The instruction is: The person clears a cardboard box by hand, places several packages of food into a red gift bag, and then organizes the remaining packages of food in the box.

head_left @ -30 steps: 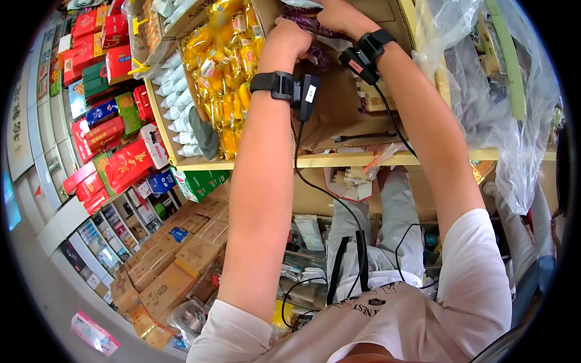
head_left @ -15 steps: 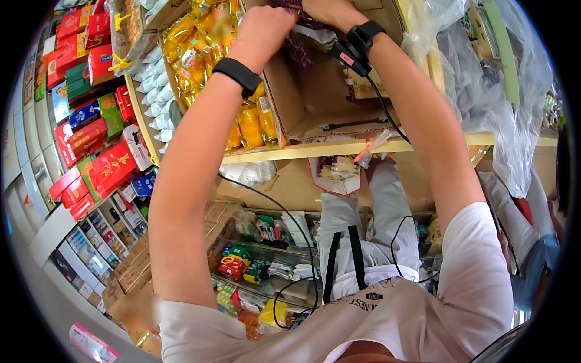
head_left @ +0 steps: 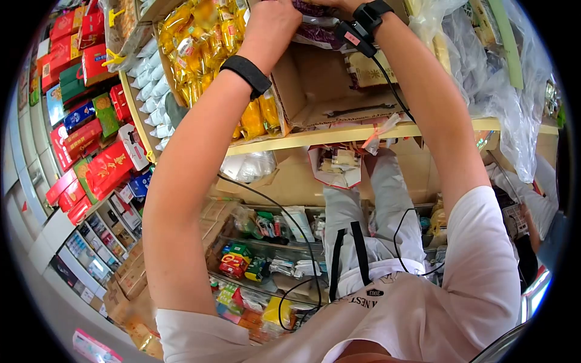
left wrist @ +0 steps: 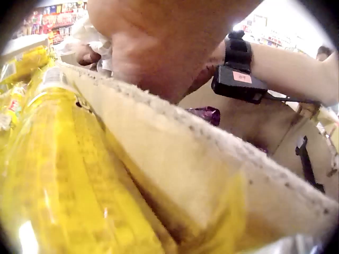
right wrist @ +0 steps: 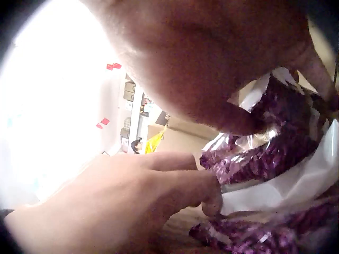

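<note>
Inside a brown cardboard box [head_left: 302,97], purple packets [right wrist: 286,132] in shiny clear wrapping lie around a white plastic bag [right wrist: 275,190]. My right hand [right wrist: 212,58] reaches down from above in the right wrist view, thumb and fingers gripping a purple packet. Opposite it, my left hand [right wrist: 122,190] has bent fingers and thumb pinching the edge of the white plastic. In the head view the left hand [head_left: 273,27] is over the box's left side, while the right hand is mostly cut off by the top edge.
Yellow-wrapped packets [head_left: 193,54] fill the neighbouring box on the left. A beige packet [head_left: 369,69] and a dark flat tool [head_left: 360,110] lie in the cardboard box. Clear plastic bags [head_left: 484,115] hang at the right. A wooden ledge [head_left: 339,136] runs along the front.
My left forearm has swung out to the left and its wrist has turned, hiding its camera from the head view. Both hands have shifted toward the top edge, and the purple packets have moved with them.
</note>
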`<control>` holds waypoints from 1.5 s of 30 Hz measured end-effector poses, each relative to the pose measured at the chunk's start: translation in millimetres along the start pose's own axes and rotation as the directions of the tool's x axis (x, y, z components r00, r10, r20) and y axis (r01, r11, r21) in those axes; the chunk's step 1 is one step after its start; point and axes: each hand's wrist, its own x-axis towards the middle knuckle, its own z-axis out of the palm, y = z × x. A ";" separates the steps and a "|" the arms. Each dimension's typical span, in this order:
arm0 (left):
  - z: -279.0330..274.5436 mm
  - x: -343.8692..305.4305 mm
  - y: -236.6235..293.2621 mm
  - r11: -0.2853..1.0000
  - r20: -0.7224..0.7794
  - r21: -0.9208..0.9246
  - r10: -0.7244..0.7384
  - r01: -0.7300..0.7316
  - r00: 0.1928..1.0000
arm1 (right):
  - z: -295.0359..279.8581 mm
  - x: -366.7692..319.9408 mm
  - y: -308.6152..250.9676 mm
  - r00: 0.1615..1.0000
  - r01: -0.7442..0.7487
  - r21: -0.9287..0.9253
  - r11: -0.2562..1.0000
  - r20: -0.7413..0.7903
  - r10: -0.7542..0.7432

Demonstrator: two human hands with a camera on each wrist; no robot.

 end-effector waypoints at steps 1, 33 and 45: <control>-3.5 1.6 0.5 1.000 -0.003 0.002 0.005 -0.005 1.000 | 1.4 2.0 5.8 0.984 0.142 0.109 0.984 0.096 -0.153; -1.6 39.1 -16.8 0.965 0.151 -0.241 -0.073 0.108 0.986 | 62.1 -63.0 -36.7 0.682 -0.207 0.920 0.332 -0.108 0.723; -0.5 67.0 -44.3 0.960 0.162 -0.145 -0.214 0.237 0.963 | 12.8 8.1 -5.4 0.888 0.062 0.733 0.678 -0.350 0.297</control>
